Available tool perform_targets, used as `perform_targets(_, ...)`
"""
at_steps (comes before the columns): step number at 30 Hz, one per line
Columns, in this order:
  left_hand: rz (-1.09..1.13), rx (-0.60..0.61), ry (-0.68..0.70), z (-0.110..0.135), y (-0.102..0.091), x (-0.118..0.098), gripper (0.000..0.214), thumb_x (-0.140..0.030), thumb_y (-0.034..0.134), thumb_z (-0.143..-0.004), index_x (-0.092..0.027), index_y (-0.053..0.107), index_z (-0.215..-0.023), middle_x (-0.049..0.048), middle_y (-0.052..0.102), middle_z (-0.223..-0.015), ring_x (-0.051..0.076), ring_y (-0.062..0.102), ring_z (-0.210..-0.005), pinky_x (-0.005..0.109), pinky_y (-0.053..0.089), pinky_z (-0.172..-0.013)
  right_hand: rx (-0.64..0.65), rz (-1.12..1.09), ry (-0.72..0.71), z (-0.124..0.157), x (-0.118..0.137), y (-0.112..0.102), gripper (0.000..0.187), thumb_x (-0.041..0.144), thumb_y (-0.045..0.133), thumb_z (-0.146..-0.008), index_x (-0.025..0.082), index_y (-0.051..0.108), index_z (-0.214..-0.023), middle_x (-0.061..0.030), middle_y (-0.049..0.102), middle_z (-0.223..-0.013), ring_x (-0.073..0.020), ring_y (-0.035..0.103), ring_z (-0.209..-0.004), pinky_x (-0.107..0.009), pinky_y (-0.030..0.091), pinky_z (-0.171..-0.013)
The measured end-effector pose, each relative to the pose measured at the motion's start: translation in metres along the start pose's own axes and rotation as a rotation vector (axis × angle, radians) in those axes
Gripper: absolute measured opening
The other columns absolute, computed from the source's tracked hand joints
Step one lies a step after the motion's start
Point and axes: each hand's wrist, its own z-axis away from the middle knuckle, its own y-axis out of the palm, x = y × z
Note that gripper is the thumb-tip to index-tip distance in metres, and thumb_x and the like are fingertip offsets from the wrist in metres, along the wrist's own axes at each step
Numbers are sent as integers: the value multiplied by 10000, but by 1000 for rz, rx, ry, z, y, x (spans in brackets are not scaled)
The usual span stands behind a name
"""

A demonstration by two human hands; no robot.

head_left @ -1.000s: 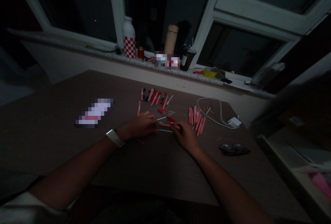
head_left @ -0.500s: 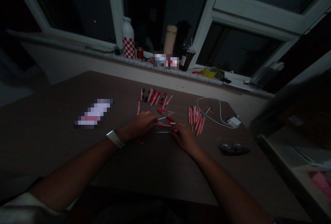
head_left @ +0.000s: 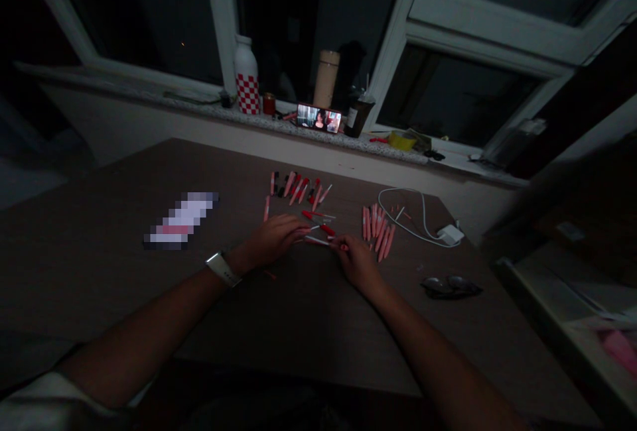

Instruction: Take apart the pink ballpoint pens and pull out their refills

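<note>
In dim light, my left hand [head_left: 273,239] and my right hand [head_left: 355,260] meet over a brown table [head_left: 124,219]. Both pinch a thin pen part [head_left: 318,241] that spans between their fingertips. The left wrist wears a white watch [head_left: 222,268]. Loose red and white pen pieces [head_left: 318,220] lie just beyond the fingers. A row of pink and red pens [head_left: 297,187] lies farther back, and a bundle of pink pen barrels [head_left: 378,224] sits right of my right hand.
A white charger and cable [head_left: 438,231] lie at the right, glasses [head_left: 450,287] nearer the table's right edge. A blurred flat packet [head_left: 182,219] is at the left. The windowsill holds a checked bottle [head_left: 247,75], a lit phone [head_left: 319,118] and cups.
Both hands shifted slightly away from me, with the thin pen part still between the fingertips. The thin white stick that lay below it is gone from view.
</note>
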Motion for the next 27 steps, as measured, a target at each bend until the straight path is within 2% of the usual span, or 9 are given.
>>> perform_targets(5,-30,38,44,1,2,-2,276,-263,390,-1038,-186,613,-1181,82,666,-1139,201,615,-1070,352,474,-920,-42,40,2,-1,5,-3,88,230,574,-922,201,656,-939,-79,726,-943,-228,666,-903,-329,495,-809)
perform_targets(12,-33,86,-81,3,9,-6,266,-311,331,-1050,-165,528,-1153,95,664,-1043,212,647,-942,342,490,-816,-70,23,9,-1,8,-3,98,265,597,-921,206,668,-954,-77,732,-931,-232,673,-879,-338,504,-789)
perform_targets(15,-25,123,-55,3,9,-8,275,-304,316,-1053,-167,520,-1178,99,651,-1092,211,638,-982,337,476,-841,-54,22,7,-1,9,-2,87,264,605,-919,215,668,-955,-71,733,-942,-232,673,-886,-338,506,-781)
perform_targets(19,-53,183,-9,2,7,-9,238,-314,369,-1042,-188,571,-1063,60,650,-1020,212,625,-955,337,454,-832,-47,2,8,-1,12,-1,99,303,606,-927,220,659,-930,-68,735,-953,-229,676,-892,-333,508,-774)
perform_targets(27,-55,-13,-74,1,2,-6,218,-282,382,-1032,-167,564,-992,56,633,-953,190,595,-852,312,440,-755,-83,52,60,-1,14,-2,249,369,541,-958,175,601,-1102,-96,666,-977,-237,642,-899,-359,509,-796)
